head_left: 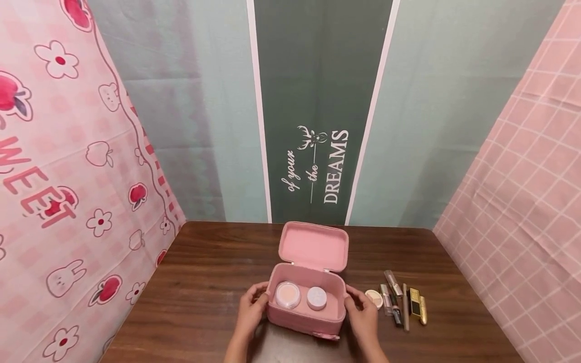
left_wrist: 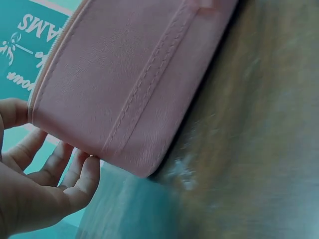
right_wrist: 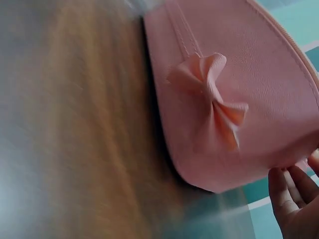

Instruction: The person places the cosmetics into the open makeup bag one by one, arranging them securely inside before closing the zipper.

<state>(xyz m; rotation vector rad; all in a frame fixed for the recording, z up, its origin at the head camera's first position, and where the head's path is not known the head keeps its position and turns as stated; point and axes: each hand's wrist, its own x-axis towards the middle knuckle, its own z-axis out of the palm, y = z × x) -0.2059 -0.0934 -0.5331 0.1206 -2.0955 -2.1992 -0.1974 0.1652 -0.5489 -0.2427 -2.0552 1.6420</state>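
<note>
A pink makeup case (head_left: 301, 321) stands on the table near its front edge, its lid (head_left: 313, 247) tipped back. Inside lie a round clear-rimmed powder container (head_left: 288, 294) on the left and a smaller round white jar (head_left: 316, 298) on the right. My left hand (head_left: 250, 310) holds the case's left end, thumb by the zipped rim and bent fingers against the side (left_wrist: 94, 64). At the opposite end my right hand (head_left: 364, 315) grips the case, fingertips on its side. A pink bow (right_wrist: 212, 99) decorates the front, seen in the right wrist view.
Right of the case, several cosmetics lie on the brown wooden table (head_left: 213, 282): a round palette (head_left: 374, 299), clear tubes (head_left: 393, 283), a slim pencil-like stick (head_left: 405, 307), a gold and black case (head_left: 415, 302) and a gold tube (head_left: 423, 310). Printed cloths hang around the table.
</note>
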